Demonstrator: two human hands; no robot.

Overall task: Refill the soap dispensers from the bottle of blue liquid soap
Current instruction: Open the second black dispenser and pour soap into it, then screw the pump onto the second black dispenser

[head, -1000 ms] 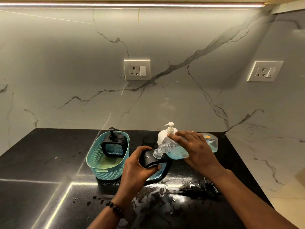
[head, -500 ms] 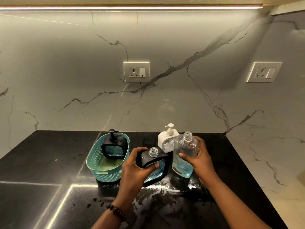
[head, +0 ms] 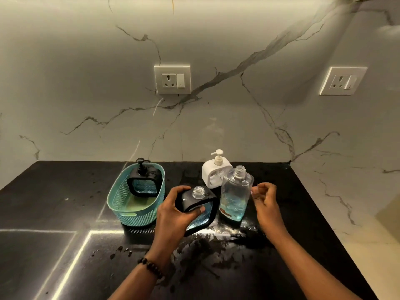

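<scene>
We look down at a black stone countertop (head: 54,213), glossy and wet, streaked with white light reflections and scattered droplets; its near edge is cut off by the frame. Behind it rises a grey marble wall (head: 86,72) with dark veins, carrying two white sockets (head: 172,79).

We take the clear soap bottle (head: 234,195) as our landmark. It is tall, flat-sided plastic with a threaded open neck, standing upright on the counter with blue liquid only in its lower part; a label near its base is too blurred to read.

Well to the left of the bottle sits an oval teal basket (head: 138,215) of perforated, woven-look plastic. Inside it stands a square black-framed dispenser (head: 144,180) with a black pump and a rippled blue window.

Just left of the bottle, our left hand (head: 175,213) wraps firmly around a second black-framed dispenser (head: 200,207), thumb across its front, tilting it. Its pump is off, leaving a short clear threaded neck open. Our palm hides much of its left side.

Just behind the bottle stands a white dispenser (head: 211,176) with a cream pump, partly hidden by the bottle.

Just right of the bottle, our right hand (head: 265,200) hovers with fingers loosely curled and apart, gripping nothing and not touching the bottle.

A dark beaded bracelet (head: 151,267) circles our left wrist. A small dark object lying in front of the bottle is hard to make out against the wet stone.
</scene>
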